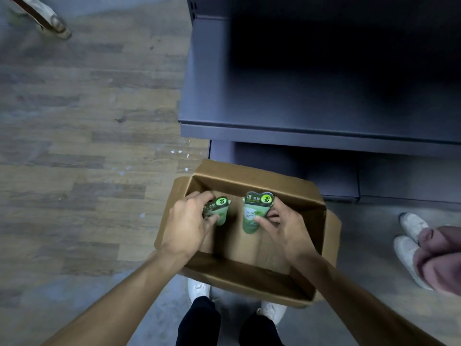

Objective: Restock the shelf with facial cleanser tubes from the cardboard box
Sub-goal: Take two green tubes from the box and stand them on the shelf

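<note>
An open cardboard box (252,273) sits on the floor in front of a dark grey shelf (311,106). Both my hands are inside the box. My left hand (189,223) grips a green facial cleanser tube (220,208) with a round green sticker, tilted to the right. My right hand (287,226) pinches a second green tube (255,211), held upright with its printed flat end up. The two tubes are apart, side by side over the box's bare brown bottom. The shelf board above the box holds nothing that I can see.
Another person's white shoes (411,236) and pink trouser leg (439,255) stand at the right. My own white shoes (199,288) are under the box's near edge. Wood-pattern floor (87,146) spreads to the left, with a broom-like object (42,16) at top left.
</note>
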